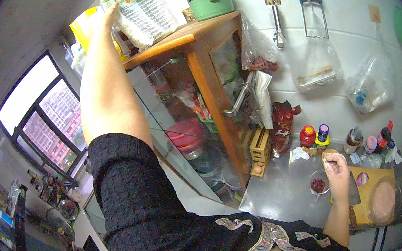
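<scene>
My left arm reaches up to the top of a wooden cabinet. There my left hand closes on the edge of a clear printed plastic bag with pale contents. A yellow package stands beside that hand, partly behind it. Low on the right, my right hand is above the metal tabletop with its fingers curled in. What those fingers hold, if anything, I cannot make out; they look whitish. Next to this hand is a small bowl of dark red pieces.
A cutting board carries a cut onion and a round pinkish slab. Jars and bottles line the wall. Wooden drawers with eggs stand by the cabinet. A green lidded container sits on top; bags hang from the wall.
</scene>
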